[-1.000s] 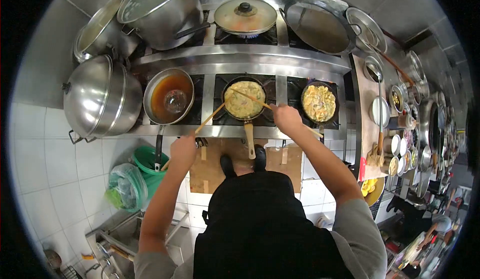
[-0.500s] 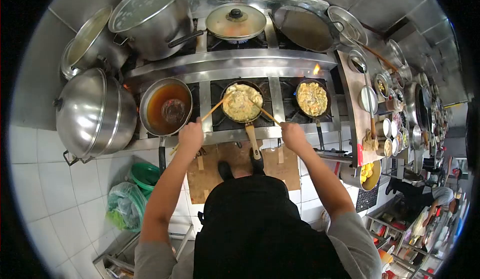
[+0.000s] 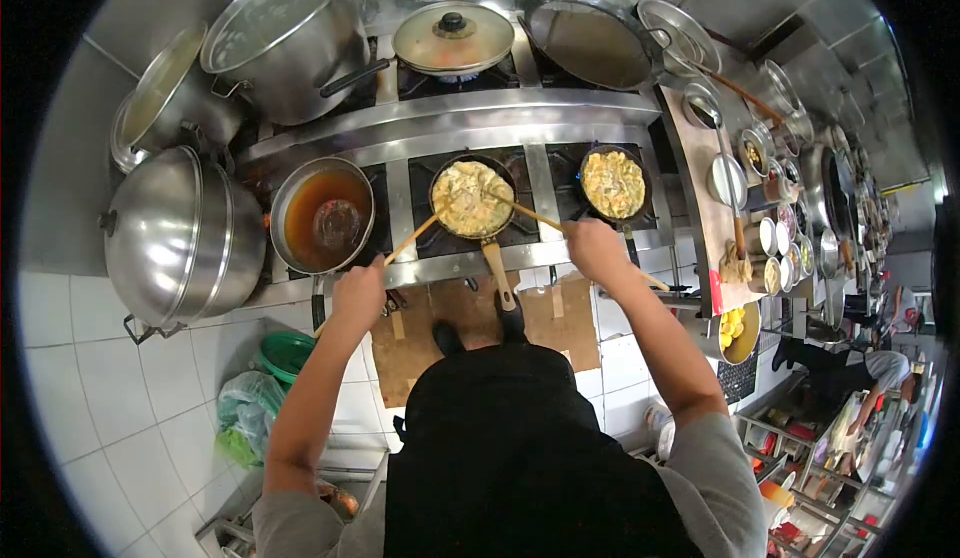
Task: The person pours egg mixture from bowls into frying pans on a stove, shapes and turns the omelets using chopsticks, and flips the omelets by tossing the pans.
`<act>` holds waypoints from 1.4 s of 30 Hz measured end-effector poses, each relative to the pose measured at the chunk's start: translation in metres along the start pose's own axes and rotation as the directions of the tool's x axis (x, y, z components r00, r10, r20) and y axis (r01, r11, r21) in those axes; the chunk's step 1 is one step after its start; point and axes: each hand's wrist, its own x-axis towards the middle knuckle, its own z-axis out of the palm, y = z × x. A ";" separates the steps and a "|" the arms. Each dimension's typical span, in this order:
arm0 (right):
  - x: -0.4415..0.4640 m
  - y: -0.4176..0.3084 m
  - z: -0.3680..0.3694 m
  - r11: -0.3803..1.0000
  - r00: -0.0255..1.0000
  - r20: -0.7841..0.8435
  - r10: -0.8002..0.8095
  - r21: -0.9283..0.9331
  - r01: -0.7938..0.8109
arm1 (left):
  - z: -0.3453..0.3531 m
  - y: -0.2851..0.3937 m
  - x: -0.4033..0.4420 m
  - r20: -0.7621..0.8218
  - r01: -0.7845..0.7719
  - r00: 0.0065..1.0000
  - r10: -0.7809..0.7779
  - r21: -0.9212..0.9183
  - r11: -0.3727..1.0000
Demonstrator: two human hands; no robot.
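My left hand (image 3: 358,295) is closed round a long wooden stick (image 3: 412,239), whose tip reaches the left part of the egg mixture (image 3: 470,201) in the middle pan. From the right, my right hand (image 3: 598,249) grips another wooden stick (image 3: 538,218) with its tip in the same egg. The pan's wooden handle (image 3: 498,276) points towards me, and neither hand is on it. A second pan to the right holds a yellow egg mixture (image 3: 613,185). On the left burner sits a pan of reddish-brown liquid (image 3: 327,220) with a round item in it.
Behind are a large pot (image 3: 284,48), a lidded pan (image 3: 453,40) and a wide dark pan (image 3: 587,46). A domed steamer (image 3: 170,238) stands at left. Ingredient bowls and a ladle (image 3: 731,173) lie on the right counter. A co-worker (image 3: 868,376) is at far right.
The camera view has shifted, so the stove appears further left. Both sticks have moved within the middle pan, and the egg there looks more broken and folded. Both hands still hold their sticks.
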 end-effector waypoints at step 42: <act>0.022 0.034 0.013 0.995 0.985 0.145 0.097 -0.034 -0.093 | 0.021 0.019 0.046 -0.028 0.113 0.993 -0.113 -0.002 0.994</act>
